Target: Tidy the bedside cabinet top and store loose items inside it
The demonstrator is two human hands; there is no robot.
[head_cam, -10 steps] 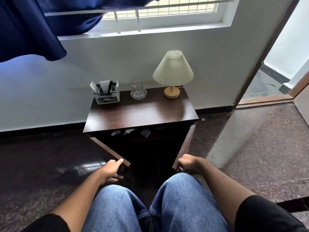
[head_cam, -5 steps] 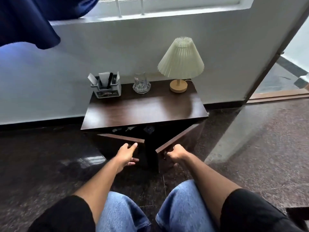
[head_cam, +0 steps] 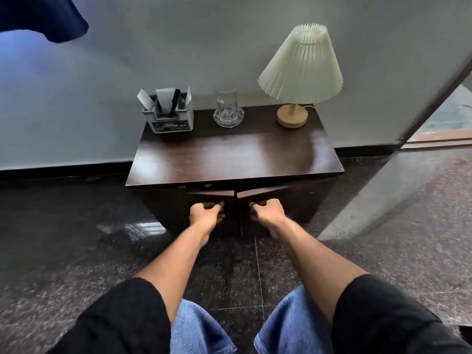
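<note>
- My left hand [head_cam: 204, 214] gripped the inner edge of the cabinet's left door [head_cam: 176, 208], fingers curled round it.
- My right hand [head_cam: 269, 212] gripped the right door [head_cam: 298, 203] the same way, fingers hooked over its inner edge.
- Both doors stood slightly ajar, their inner edges nearly meeting at the middle with a thin dark gap between.
- The worktop [head_cam: 229, 154] carried three things along the back, by the wall:
  - grey organiser box [head_cam: 169, 118] with cards and a black pen, left
  - clear glass [head_cam: 228, 109], middle
  - pleated-shade lamp [head_cam: 301, 70] on a wooden base, right
- I could not tell what was inside the cabinet.
- The cabinet stood on a dark speckled floor [head_cam: 76, 238].
</note>
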